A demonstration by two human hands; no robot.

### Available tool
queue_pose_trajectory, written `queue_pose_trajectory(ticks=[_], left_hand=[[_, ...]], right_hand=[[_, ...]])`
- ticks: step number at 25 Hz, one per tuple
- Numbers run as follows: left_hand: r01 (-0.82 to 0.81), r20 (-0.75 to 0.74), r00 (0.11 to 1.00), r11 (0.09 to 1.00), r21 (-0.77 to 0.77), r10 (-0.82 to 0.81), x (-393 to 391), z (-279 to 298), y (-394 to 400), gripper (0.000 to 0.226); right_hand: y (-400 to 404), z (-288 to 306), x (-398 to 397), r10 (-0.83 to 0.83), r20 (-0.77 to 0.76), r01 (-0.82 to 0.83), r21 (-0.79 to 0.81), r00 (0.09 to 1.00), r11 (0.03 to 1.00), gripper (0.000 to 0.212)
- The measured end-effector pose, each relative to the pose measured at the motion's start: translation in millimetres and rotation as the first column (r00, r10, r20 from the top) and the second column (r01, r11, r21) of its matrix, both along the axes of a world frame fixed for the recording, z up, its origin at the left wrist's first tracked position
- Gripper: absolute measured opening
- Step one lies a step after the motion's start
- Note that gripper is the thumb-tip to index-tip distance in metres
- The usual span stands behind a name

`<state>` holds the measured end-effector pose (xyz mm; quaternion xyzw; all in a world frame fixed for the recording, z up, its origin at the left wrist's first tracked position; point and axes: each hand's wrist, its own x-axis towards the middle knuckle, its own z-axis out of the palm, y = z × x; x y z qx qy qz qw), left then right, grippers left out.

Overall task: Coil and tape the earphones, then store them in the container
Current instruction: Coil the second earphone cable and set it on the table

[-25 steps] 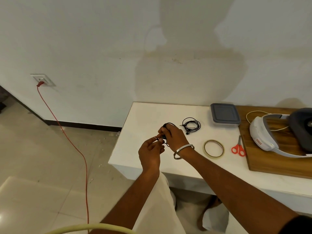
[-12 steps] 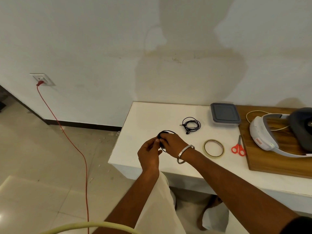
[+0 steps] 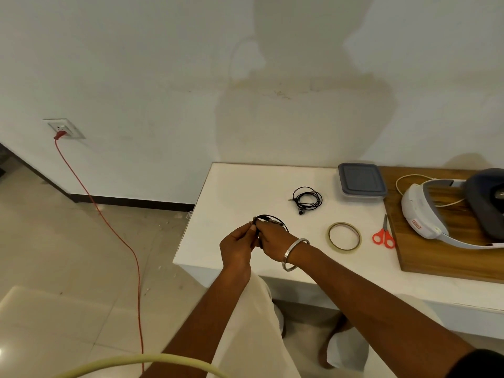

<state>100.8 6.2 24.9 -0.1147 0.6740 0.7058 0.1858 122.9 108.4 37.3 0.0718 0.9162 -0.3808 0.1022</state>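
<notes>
Both my hands hold a coil of black earphones [image 3: 272,218] just above the white table [image 3: 231,192]. My right hand [image 3: 274,237], with a metal bangle on the wrist, grips the coil from the right. My left hand [image 3: 237,245] pinches the cable at the coil's left side. A second coiled pair of black earphones [image 3: 307,199] lies on the table further back. A roll of clear tape [image 3: 344,236] lies flat to the right of my hands. The container [image 3: 361,180], with a grey lid on, stands at the back.
Red-handled scissors [image 3: 384,235] lie beside the tape. A wooden board [image 3: 441,257] on the right carries a white headset [image 3: 425,211] and a dark pad [image 3: 488,200]. A red cable [image 3: 120,236] runs from a wall socket [image 3: 64,129] across the floor on the left.
My hands have sunk slightly toward the table and drawn closer together. The coil now shows as a flatter loop above my right hand.
</notes>
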Motion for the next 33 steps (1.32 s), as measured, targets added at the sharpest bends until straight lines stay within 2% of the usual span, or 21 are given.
queue_pose_trajectory(ticks=[2,5,7,9,10,12,13,17,20,25,28,33], left_hand=[[-0.011,0.024,1.0,1.0,0.011,0.011,2,-1,4,0.028],[-0.029,0.083,0.996,0.998,0.059,0.024,1,-2,10,0.027],[-0.016,0.068,0.998,0.999,0.041,0.013,-1,-5,14,0.023],[-0.002,0.027,1.0,1.0,0.005,0.002,-3,-8,19,0.018],[0.009,0.003,1.0,1.0,-0.023,-0.009,-4,-11,20,0.017],[0.056,-0.051,0.997,0.993,-0.108,-0.062,-5,-17,23,0.016],[0.087,-0.078,0.992,0.982,-0.165,-0.101,-7,-22,24,0.016],[0.157,-0.189,0.954,0.924,-0.349,-0.234,-14,-37,27,0.019],[0.179,-0.23,0.926,0.886,-0.427,-0.298,-20,-41,27,0.021],[0.235,-0.232,0.906,0.877,-0.419,-0.354,-25,-49,33,0.021],[0.257,-0.285,0.879,0.883,-0.392,-0.383,-22,-53,37,0.022],[0.251,-0.26,0.903,0.912,-0.326,-0.341,-21,-59,47,0.02]], right_hand=[[-1,0,1,-0.009,0.002,0.009,0.015,1.0,1.0,0.032],[-1,-6,2,-0.031,0.069,0.036,-0.08,0.997,0.996,0.032],[0,-13,1,-0.047,0.104,0.06,-0.123,0.993,0.991,0.035],[0,-14,2,-0.09,0.146,0.121,-0.224,0.985,0.967,0.034],[0,-14,4,-0.114,0.179,0.166,-0.31,0.977,0.936,0.042],[1,-18,6,-0.128,0.186,0.186,-0.343,0.974,0.921,0.057],[3,-23,6,-0.165,0.196,0.227,-0.35,0.967,0.909,0.058],[1,-40,-3,-0.332,0.229,0.4,-0.417,0.915,0.816,0.035],[-1,-40,-7,-0.411,0.283,0.498,-0.43,0.866,0.753,0.03],[2,-40,-21,-0.469,0.421,0.627,-0.439,0.776,0.644,0.026],[15,-35,-22,-0.497,0.47,0.681,-0.43,0.729,0.592,0.023],[15,-42,-15,-0.572,0.246,0.619,-0.198,0.782,0.76,0.022]])
